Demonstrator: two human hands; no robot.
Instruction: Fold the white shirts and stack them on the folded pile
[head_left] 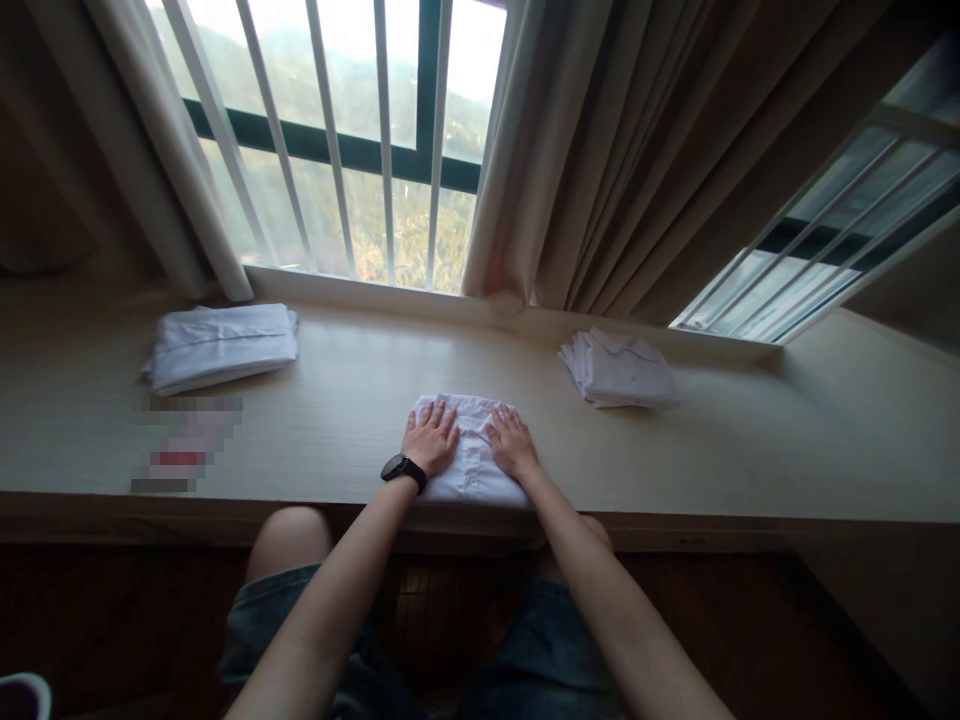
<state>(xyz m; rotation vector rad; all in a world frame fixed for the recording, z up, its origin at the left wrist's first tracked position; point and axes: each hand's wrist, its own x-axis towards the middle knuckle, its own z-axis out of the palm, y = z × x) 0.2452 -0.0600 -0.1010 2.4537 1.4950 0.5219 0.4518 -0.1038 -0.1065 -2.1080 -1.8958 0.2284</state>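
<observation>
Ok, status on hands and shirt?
Left hand, right hand flat on white shirt. Shirt folded, at table's near edge. Left pile, right pile: apart, not blocking.

Daylight comes through a barred window [411, 230] with a dark green frame [375, 158], beige curtains [585, 150] hanging on both sides, above a long pale surface [360, 380], a second barred window [810, 240] and a dark floor [705, 620].
</observation>
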